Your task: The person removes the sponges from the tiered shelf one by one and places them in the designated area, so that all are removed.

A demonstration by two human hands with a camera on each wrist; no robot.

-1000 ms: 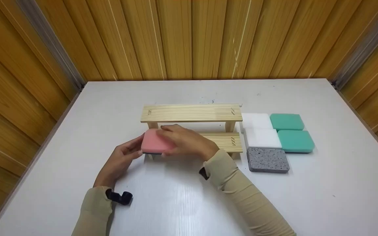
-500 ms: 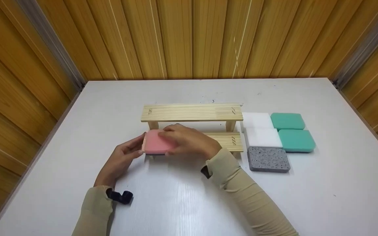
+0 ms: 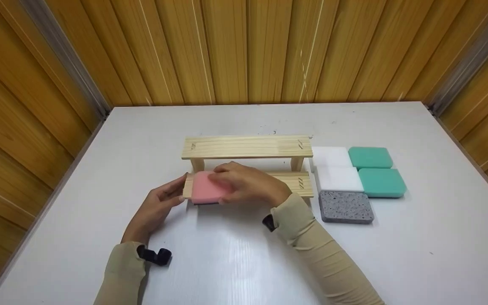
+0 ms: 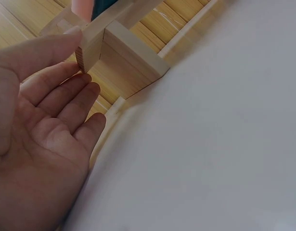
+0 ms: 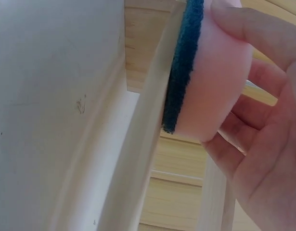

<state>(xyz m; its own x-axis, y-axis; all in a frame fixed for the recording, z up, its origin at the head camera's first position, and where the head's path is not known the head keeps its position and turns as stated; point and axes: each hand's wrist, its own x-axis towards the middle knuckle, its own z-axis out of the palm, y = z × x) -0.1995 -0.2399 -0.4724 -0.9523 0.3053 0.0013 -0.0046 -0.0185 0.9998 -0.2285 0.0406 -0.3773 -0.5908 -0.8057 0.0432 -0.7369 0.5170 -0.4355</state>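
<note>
A pink sponge [image 3: 206, 188] with a dark blue-green scouring layer [image 5: 184, 67] underneath lies at the left part of the lower board of a two-tier wooden shelf [image 3: 286, 180]. My right hand [image 3: 250, 182] grips it from the right, thumb at the near side and fingers at the far side. In the right wrist view the scouring layer meets the board. My left hand [image 3: 155, 207] is at the board's left end. There, the left wrist view has the thumb and forefinger pinching the end's corners, the other fingers loosely bent.
Right of the shelf lie two white sponges [image 3: 339, 178], two green sponges [image 3: 381, 182] and a grey speckled block [image 3: 345, 206], close together. The upper board [image 3: 248, 146] stands behind the lower one. Wood-patterned walls [image 3: 227, 51] border the white table [image 3: 227, 262].
The pink sponge has moved a little right and toward me with my right hand, uncovering the lower board's left end. My left hand has stayed put.
</note>
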